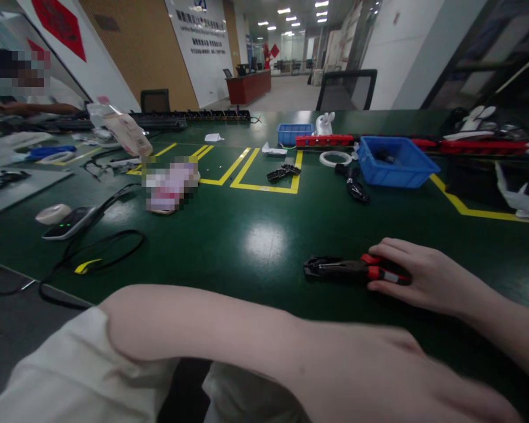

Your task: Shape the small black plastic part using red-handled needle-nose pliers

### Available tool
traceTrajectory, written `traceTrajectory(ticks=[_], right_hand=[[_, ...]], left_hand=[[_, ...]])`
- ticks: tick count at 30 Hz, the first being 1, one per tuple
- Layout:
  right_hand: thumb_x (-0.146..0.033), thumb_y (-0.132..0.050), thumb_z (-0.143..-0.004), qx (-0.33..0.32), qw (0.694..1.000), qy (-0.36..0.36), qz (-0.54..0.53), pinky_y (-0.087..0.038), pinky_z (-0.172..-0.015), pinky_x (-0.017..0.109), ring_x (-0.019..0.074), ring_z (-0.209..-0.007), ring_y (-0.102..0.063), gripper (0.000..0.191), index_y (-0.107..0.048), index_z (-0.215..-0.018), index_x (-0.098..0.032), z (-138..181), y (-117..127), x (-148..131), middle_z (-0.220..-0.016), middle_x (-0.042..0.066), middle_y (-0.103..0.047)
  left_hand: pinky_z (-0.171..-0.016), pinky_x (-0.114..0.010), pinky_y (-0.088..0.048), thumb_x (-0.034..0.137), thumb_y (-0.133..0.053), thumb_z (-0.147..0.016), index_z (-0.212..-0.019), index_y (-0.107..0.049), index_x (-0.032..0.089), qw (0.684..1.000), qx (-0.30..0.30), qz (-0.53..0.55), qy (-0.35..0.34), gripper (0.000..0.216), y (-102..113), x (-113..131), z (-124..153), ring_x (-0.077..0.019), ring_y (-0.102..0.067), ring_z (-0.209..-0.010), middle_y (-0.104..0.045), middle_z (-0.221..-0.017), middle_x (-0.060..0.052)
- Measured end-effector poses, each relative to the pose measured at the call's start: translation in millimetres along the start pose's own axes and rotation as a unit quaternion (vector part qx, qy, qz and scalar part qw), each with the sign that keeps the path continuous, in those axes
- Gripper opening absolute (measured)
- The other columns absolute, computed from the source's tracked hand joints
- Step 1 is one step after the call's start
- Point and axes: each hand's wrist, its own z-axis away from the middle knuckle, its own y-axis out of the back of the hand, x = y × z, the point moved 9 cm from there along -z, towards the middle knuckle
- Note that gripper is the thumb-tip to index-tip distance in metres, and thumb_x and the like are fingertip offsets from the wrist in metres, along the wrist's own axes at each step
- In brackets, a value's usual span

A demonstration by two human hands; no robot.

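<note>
On the green tabletop [229, 241], my right hand [423, 273] is closed around the handle end of a pliers-like tool [341, 267] with red-and-black grips. Its dark jaw end points left and lies on or just over the table; the exact kind does not show clearly. My left forearm reaches across the bottom of the view toward the right. My left hand [405, 370] is low at the right, in front of my right arm. Its fingers are smeared by motion, so whether it holds anything is unclear.
A blue bin [394, 161] holds dark parts, with a black piece [357, 188] beside it. Small black parts [283, 172] lie inside yellow tape. To the left are a phone [171, 188], a bottle [123, 126] and black cable [114, 252]. Another person sits far left.
</note>
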Motion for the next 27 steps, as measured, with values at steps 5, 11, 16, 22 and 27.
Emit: traceTrajectory(ticks=[5,11,16,22,27], right_hand=[[-0.054,-0.052,-0.083,0.009,1.0,-0.01,-0.005,-0.051,-0.058,0.033,0.0196,-0.07,-0.061,0.039,-0.06,-0.098,-0.019,2,1,2,-0.087,0.009,-0.062],[-0.051,-0.056,-0.081,0.008,1.0,-0.015,-0.002,-0.052,-0.058,0.032,0.0199,-0.071,-0.062,0.039,-0.062,-0.1,-0.018,3,0,3,-0.089,0.009,-0.064],[-0.052,-0.054,-0.082,0.009,1.0,-0.001,0.013,-0.052,-0.057,0.032,0.0198,-0.07,-0.063,0.04,-0.062,-0.1,-0.018,3,2,1,-0.089,0.01,-0.065],[-0.052,-0.056,-0.081,0.011,0.998,0.015,0.053,-0.051,-0.057,0.031,0.0196,-0.07,-0.063,0.039,-0.063,-0.099,-0.018,5,4,3,-0.089,0.01,-0.065],[-0.052,-0.058,-0.08,0.022,0.999,0.008,0.048,-0.051,-0.061,0.033,0.0207,-0.073,-0.063,0.04,-0.062,-0.1,-0.018,8,4,6,-0.091,0.01,-0.066]], left_hand=[[-0.074,-0.033,-0.048,0.052,-0.059,-0.081,-0.108,-0.055,0.016,0.951,0.169,-0.255,0.047,0.045,98,-63,27,-0.0198,-0.059,-0.085,-0.06,-0.104,-0.007],[-0.073,-0.03,-0.047,0.049,-0.06,-0.084,-0.112,-0.054,0.015,0.956,0.132,-0.247,0.09,0.045,88,-101,32,-0.0188,-0.057,-0.09,-0.059,-0.105,-0.005],[-0.075,-0.029,-0.048,0.039,-0.063,-0.085,-0.113,-0.056,0.016,0.97,0.147,-0.169,0.091,0.037,90,-103,31,-0.017,-0.055,-0.089,-0.058,-0.104,-0.005],[-0.073,-0.028,-0.048,0.036,-0.063,-0.085,-0.109,-0.058,0.015,0.975,0.143,-0.137,0.105,0.033,90,-107,32,-0.0156,-0.055,-0.087,-0.054,-0.104,-0.005],[-0.071,-0.027,-0.048,0.038,-0.063,-0.085,-0.109,-0.057,0.014,0.974,0.141,-0.147,0.093,0.035,91,-107,31,-0.0154,-0.054,-0.086,-0.054,-0.103,-0.005]])
